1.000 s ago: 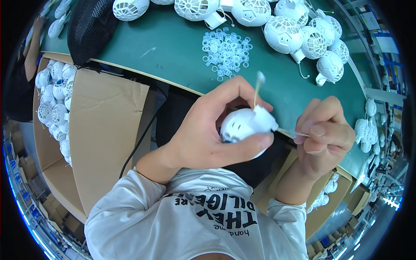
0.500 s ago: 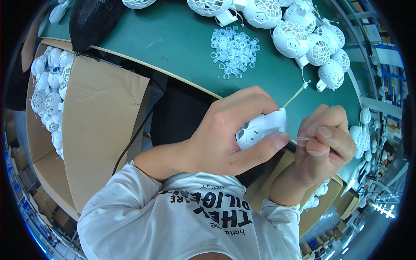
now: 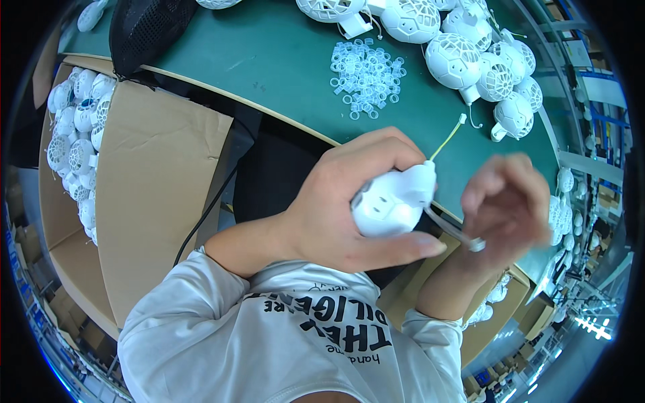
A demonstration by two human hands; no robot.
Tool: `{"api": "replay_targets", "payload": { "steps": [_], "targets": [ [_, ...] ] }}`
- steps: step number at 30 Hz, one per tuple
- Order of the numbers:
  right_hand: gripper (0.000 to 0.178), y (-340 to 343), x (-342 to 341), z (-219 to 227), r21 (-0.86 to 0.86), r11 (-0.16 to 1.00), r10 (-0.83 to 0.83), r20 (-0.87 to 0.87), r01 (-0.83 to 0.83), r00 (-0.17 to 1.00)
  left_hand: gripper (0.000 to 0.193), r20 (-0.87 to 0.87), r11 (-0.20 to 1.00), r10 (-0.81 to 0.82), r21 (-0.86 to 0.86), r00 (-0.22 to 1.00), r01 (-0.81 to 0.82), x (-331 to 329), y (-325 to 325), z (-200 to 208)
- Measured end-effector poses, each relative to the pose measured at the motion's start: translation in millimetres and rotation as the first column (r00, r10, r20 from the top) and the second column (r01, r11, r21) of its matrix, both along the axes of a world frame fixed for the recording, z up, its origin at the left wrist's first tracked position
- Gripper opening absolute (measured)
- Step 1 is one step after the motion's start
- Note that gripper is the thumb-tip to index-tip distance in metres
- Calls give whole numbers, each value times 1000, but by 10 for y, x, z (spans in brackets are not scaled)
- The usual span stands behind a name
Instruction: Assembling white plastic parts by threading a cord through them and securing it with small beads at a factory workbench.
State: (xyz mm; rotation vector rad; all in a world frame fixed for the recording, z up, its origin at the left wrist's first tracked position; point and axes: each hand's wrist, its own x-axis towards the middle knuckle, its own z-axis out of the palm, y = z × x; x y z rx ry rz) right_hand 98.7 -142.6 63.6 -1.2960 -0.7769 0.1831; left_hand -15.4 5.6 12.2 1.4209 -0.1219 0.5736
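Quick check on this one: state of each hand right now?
Left hand: closed around a white ball-shaped housing.
Right hand: open, fingers loosely curled and blurred, beside the pale lead; whether it touches the lead cannot be told.

The right hand (image 3: 507,209) has uncurled, leaving the white cord (image 3: 449,227) loose.

White rounded casing (image 3: 384,213), neck (image 3: 420,183) facing right, right of frame centre; a yellowish cord (image 3: 446,142) juts upper right, a whitish cord (image 3: 445,226) lower right.
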Motion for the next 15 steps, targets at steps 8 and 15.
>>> {"api": "replay_targets", "payload": {
  "steps": [8, 15],
  "targets": [
    [17, 328, 235, -243, -544, 763, 50, 589, 349, 807, 39, -164, 972, -44, -234, 985, 4, -195, 193, -51],
    [11, 515, 213, -227, -636, 660, 137, 625, 400, 768, 45, -46, 917, 46, -395, 998, -61, -130, 173, -57]
  ]
}}
